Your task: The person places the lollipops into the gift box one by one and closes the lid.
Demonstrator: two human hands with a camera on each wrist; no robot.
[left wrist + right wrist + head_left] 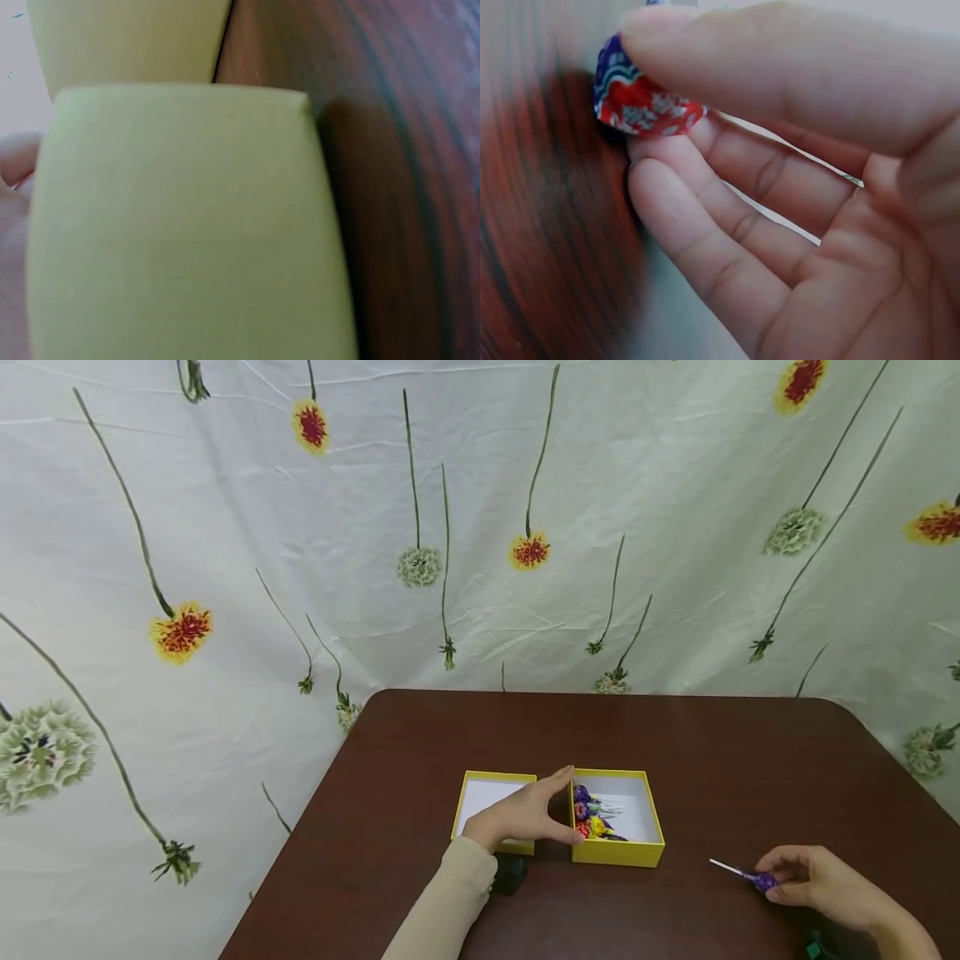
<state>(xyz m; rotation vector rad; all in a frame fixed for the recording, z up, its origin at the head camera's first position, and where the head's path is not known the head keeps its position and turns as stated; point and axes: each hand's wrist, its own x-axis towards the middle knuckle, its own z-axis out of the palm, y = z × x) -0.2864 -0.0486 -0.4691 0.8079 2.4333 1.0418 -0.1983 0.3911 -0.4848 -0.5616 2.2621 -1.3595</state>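
Observation:
Between thumb and fingers, my right hand [828, 885] pinches a lollipop [765, 882] by its wrapped head, low over the table at the right. Its white stick points left, away from the hand. Close up in the right wrist view, the wrapper [641, 101] shows purple and red with white print. My left hand [525, 810] grips the left end of an open yellow box [618, 853], thumb at the near corner and fingertips at the far one. Inside that box, several wrapped lollipops [592, 818] lie along the left side, sticks to the right.
Left of the box sits a second yellow piece with a white inside, perhaps its lid [491, 789], partly covered by the left hand and forearm. Both rest on a dark brown table [720, 760]. A flower-patterned cloth [480, 610] hangs behind the table's far edge.

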